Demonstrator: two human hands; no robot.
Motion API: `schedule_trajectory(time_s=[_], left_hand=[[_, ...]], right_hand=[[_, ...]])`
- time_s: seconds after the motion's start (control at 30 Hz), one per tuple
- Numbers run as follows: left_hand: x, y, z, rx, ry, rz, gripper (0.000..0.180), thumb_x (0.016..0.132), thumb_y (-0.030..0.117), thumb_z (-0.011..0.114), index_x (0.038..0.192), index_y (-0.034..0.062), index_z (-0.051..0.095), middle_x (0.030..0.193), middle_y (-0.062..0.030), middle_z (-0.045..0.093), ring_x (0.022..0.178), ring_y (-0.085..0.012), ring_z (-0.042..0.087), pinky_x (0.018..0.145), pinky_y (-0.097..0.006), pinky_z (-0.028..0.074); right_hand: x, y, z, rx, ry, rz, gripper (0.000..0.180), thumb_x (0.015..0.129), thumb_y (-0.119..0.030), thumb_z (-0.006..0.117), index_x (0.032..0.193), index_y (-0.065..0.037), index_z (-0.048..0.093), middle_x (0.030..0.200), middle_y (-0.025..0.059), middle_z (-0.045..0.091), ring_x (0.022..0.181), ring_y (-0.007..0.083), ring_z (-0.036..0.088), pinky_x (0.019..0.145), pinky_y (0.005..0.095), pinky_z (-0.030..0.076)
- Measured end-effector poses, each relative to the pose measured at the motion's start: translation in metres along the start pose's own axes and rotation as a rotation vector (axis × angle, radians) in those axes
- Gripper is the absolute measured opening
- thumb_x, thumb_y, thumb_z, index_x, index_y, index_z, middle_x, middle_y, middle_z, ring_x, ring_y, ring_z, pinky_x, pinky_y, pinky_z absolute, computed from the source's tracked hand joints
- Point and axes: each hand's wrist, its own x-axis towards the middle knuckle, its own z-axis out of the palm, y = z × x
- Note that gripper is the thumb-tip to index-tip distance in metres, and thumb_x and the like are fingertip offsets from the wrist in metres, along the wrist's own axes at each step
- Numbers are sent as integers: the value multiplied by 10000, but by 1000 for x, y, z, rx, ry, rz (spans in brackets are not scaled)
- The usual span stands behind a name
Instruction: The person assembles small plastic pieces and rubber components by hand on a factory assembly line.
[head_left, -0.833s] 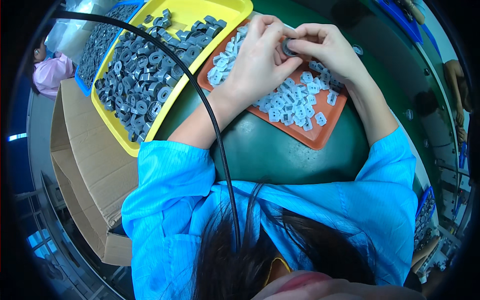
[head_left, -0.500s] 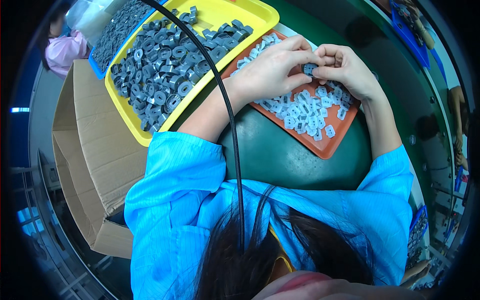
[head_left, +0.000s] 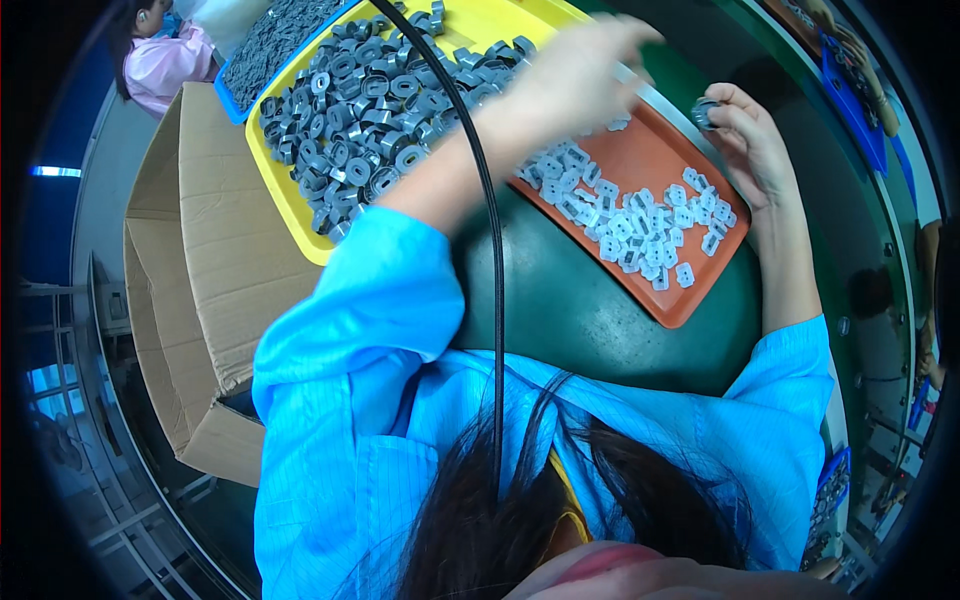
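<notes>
I have a grey part pinched in the right hand just past the far edge of the orange tray, while the left hand, too blurred on my feed to tell its grip, hovers near the right corner of the yellow tray.

Left hand blurred at upper centre, its fingers parted and pointing right, left forearm slanting up from centre left, right hand raised at upper right, thumb and fingertips pinched, right forearm nearly upright
</notes>
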Motion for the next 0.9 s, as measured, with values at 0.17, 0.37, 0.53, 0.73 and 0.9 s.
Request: schedule_trajectory(time_s=[0.17, 0.37, 0.53, 0.73, 0.9], left_hand=[[51, -162, -92, 772, 401, -250, 424, 904, 341, 672, 1137, -11, 708, 1101, -264, 713, 1056, -428, 678, 936, -494, 539], [35, -194, -106, 673, 191, -350, 380, 868, 324, 731, 988, -36, 722, 959, -256, 733, 943, -399, 713, 857, -464, 555], [27, -124, -82, 441, 192, -91, 265, 832, 218, 794, 924, 18, 645, 852, -166, 698, 779, -289, 698, 738, -384, 550], [-1, -44, -27, -103, 166, -49, 224, 861, 141, 809, 980, 4, 679, 879, -82, 705, 799, -152, 685, 729, -295, 550], [-24, -45, 19, -636, 136, -53, 307, 917, 81, 750, 1180, -54, 667, 1071, -96, 717, 994, -138, 675, 889, -277, 551]], right_hand=[[33, 8, -41, -591, 233, -99, 283, 859, -163, 688, 1110, -31, 686, 923, -2, 661, 841, 77, 597, 803, 249, 481], [34, 20, -53, -1122, 346, -447, 399, 866, -244, 698, 1217, -56, 693, 1002, 76, 720, 949, 145, 671, 878, 313, 532], [-8, -8, 43, -907, -38, -330, 223, 885, -220, 684, 987, -38, 762, 895, 96, 736, 886, 205, 716, 803, 327, 554], [-48, 0, 97, -1352, -254, -382, 217, 868, -253, 750, 929, -46, 768, 968, 100, 683, 1043, 279, 623, 914, 424, 525], [-35, 21, 89, -1228, -220, -604, 186, 885, -202, 721, 970, -42, 763, 999, 92, 688, 1038, 273, 615, 927, 420, 524]])
